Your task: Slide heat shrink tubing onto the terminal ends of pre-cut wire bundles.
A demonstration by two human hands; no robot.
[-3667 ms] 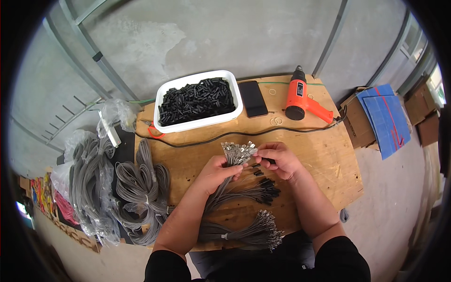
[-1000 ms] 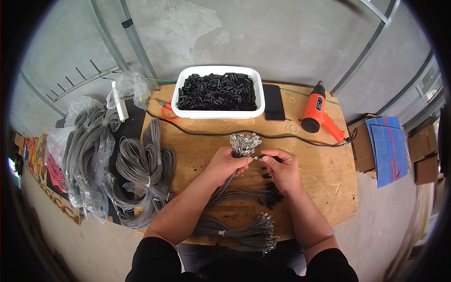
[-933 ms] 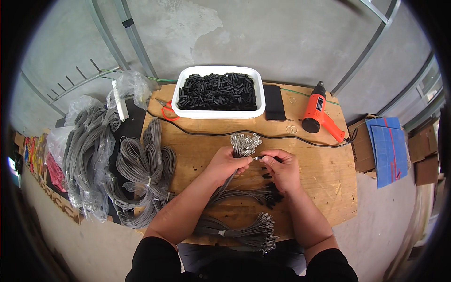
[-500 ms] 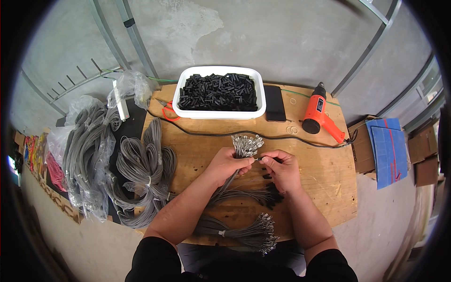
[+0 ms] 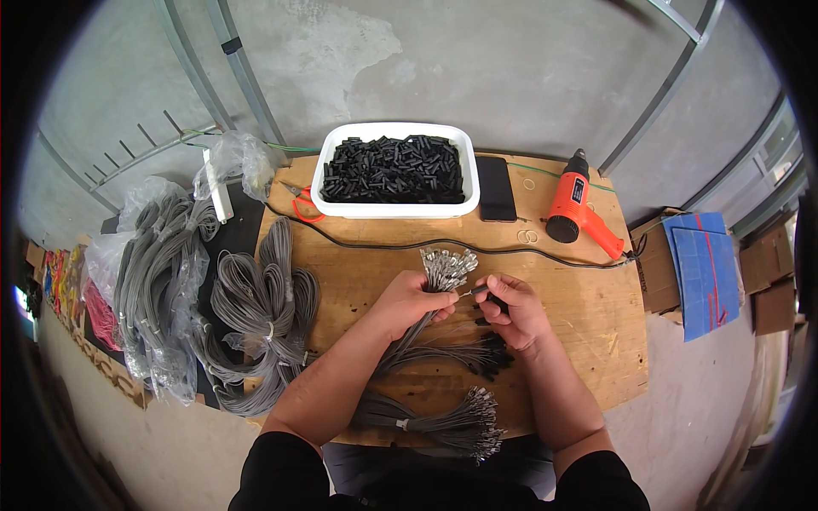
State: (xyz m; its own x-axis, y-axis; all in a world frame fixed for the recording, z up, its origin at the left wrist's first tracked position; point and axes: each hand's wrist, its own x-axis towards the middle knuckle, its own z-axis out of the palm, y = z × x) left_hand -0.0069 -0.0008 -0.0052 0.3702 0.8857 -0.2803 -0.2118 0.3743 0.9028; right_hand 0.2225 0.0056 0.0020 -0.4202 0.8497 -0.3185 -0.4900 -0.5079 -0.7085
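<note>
Shifting slightly rightward since a moment ago, the person's right hand (image 5: 514, 311) is grasping a small black sleeve (image 5: 480, 290) just beside the left hand (image 5: 413, 302), which is clutching a bundle of gray wires (image 5: 447, 272), silver tips fanning out over the wooden table (image 5: 584, 341). Beyond, a white tub (image 5: 394, 210) is holding many black pieces (image 5: 392, 170).

The left hand (image 5: 419, 305) grips a bundle of grey metal-tipped wires (image 5: 447, 269); the right hand (image 5: 513, 312) holds small black tubes (image 5: 497, 300).
</note>
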